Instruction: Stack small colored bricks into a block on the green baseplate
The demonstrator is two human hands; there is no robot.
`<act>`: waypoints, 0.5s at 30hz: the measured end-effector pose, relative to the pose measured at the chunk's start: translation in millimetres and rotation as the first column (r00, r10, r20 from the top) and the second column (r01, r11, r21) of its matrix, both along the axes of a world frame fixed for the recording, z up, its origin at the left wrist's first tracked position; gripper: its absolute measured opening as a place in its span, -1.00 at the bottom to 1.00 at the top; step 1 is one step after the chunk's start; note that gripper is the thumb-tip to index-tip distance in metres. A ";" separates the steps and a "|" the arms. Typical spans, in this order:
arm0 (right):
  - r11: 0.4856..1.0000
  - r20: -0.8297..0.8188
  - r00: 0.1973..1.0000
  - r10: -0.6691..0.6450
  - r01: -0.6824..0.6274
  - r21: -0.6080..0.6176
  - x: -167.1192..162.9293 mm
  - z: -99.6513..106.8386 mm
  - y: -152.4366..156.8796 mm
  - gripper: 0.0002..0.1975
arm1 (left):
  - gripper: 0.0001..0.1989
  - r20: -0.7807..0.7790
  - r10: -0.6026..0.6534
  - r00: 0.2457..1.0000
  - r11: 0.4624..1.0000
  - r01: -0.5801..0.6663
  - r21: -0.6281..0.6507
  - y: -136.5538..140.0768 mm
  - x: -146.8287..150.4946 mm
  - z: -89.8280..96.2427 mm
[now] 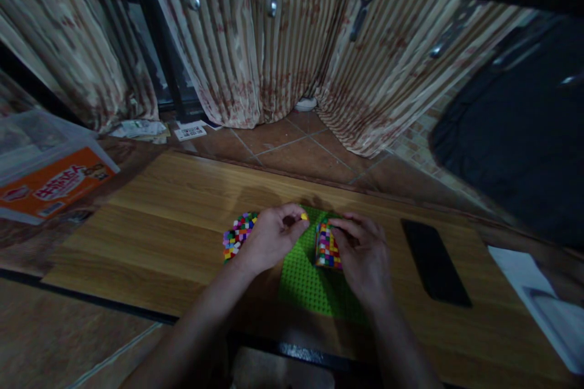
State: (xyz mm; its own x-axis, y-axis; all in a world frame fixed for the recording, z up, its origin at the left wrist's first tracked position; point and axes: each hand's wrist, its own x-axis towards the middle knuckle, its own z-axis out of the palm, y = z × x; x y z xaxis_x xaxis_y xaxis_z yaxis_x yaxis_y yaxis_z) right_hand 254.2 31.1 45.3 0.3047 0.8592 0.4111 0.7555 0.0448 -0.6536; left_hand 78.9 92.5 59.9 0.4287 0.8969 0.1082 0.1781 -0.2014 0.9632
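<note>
Between the thumb and forefinger of my left hand (271,237) is a small yellow toy brick (304,216). Just beside that hand, multicoloured loose bricks (237,232) lie in a patch, partly hidden behind it. My right hand (367,252) is closed around the right side of a block built of small coloured bricks (326,248), with its fingertips at the upper edge. The block stands on a green studded baseplate (303,282). My right hand covers part of the block, so its far side is hidden.
The baseplate lies on a low wooden table (150,231). A black phone-like slab (435,261) is to the right, with white paper (524,273) beyond it. At left stands a clear plastic tub with an orange label (59,182). Striped curtains (292,42) hang behind.
</note>
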 end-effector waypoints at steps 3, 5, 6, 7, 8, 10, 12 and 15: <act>1.000 -0.046 0.999 -0.010 0.009 -0.019 -0.1 0.8 -0.2 -0.81 | -0.88 -0.001 -0.001 1.000 1.000 0.001 0.004 0.1 -0.5 -0.8; 1.000 -0.066 0.998 -0.005 0.003 -0.029 0.3 1.2 -0.1 -0.81 | -0.87 -0.006 -0.009 1.000 1.000 0.009 0.009 0.3 -0.8 -1.5; 1.000 -0.077 0.997 -0.005 0.002 -0.031 0.6 1.1 0.1 -0.80 | -0.87 -0.010 -0.011 1.000 1.000 0.012 0.011 0.4 -0.9 -1.7; 1.000 -0.092 0.996 -0.005 0.002 -0.031 1.1 0.9 0.3 -0.80 | -0.87 -0.014 -0.011 1.000 1.000 0.011 0.013 0.5 -0.9 -1.8; 1.000 -0.109 0.994 -0.006 0.002 -0.029 1.7 0.5 0.7 -0.79 | -0.87 -0.017 -0.007 1.000 1.000 0.007 0.014 0.6 -0.9 -1.7; 1.000 -0.138 0.990 -0.005 0.002 -0.024 2.7 -0.3 1.8 -0.79 | -0.87 -0.023 0.000 1.000 1.000 0.000 0.013 0.6 -0.8 -1.0; 1.000 -0.146 0.989 -0.005 0.002 -0.023 3.4 -0.7 3.5 -0.77 | -0.87 -0.025 -0.003 1.000 1.000 0.003 0.011 0.4 -0.5 -0.1; 0.999 -0.141 0.990 -0.023 0.017 -0.044 3.2 0.2 6.5 -0.73 | -0.87 -0.026 -0.007 1.000 1.000 0.007 0.007 -0.1 0.0 0.4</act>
